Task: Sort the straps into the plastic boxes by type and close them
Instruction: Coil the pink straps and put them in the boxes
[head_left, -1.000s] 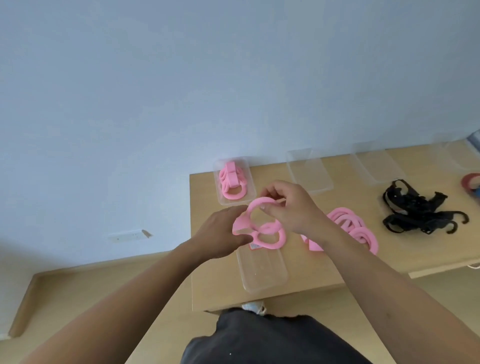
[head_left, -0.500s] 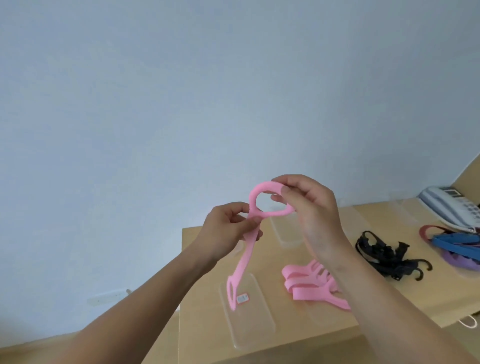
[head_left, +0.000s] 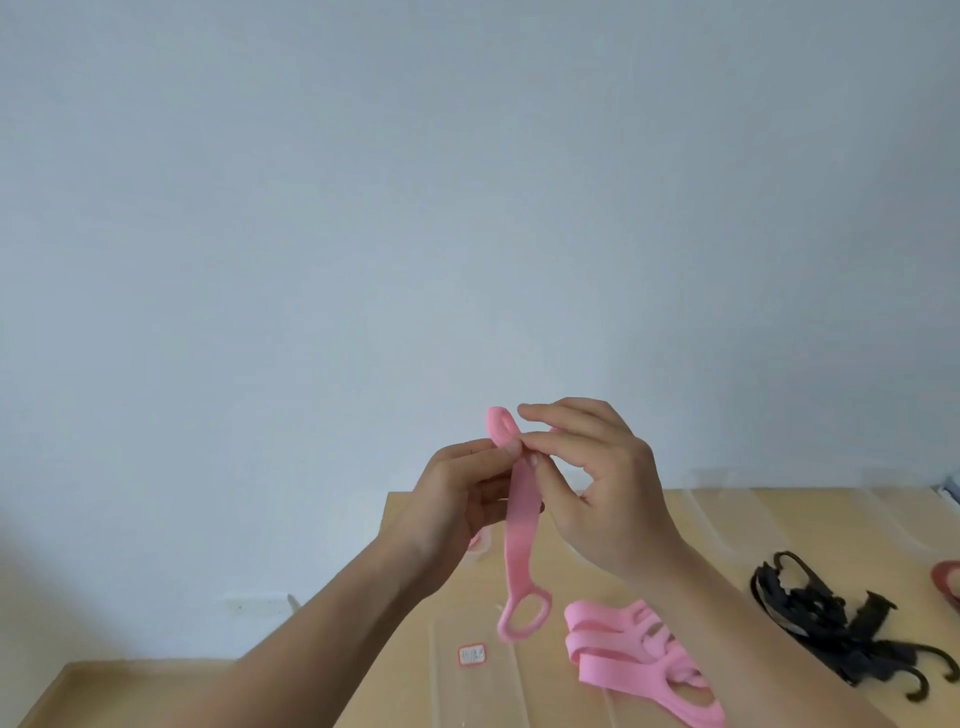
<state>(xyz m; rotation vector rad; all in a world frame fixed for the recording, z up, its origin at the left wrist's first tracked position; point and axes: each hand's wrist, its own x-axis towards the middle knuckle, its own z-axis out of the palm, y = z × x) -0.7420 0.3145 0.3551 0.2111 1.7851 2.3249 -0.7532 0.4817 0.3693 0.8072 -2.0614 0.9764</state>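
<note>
Pinching pink strap (head_left: 521, 525), left hand (head_left: 457, 499), right hand (head_left: 597, 483).

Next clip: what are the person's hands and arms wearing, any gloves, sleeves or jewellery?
Nothing shows. The left hand and right hand are bare, with no gloves, rings or visible markings. The left forearm and right forearm are uncovered up to the frame edge: no sleeves, watch or wristbands in view.
</note>
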